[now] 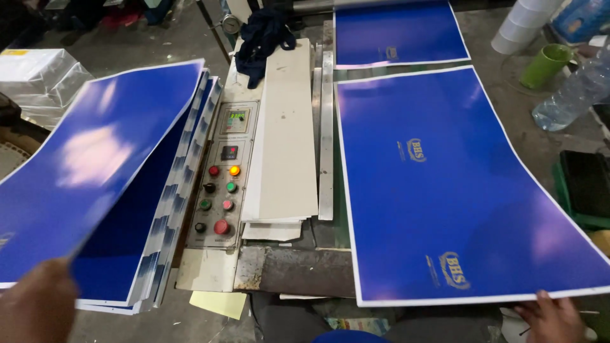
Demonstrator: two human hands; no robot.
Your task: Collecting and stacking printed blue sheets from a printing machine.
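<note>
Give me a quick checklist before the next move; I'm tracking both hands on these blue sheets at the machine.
1. Left hand grips the top sheet, lifted off the stack: ok.
2. Right hand touches the near edge of the flat sheet: ok.
3. Flat sheet lies square on the bed: not ok, its near right corner curves up.
4. Sheet ahead lies apart from the flat sheet: ok.
5. Control panel buttons uncovered: ok.
6. Bottle and green cup stand off the sheets: ok.
</note>
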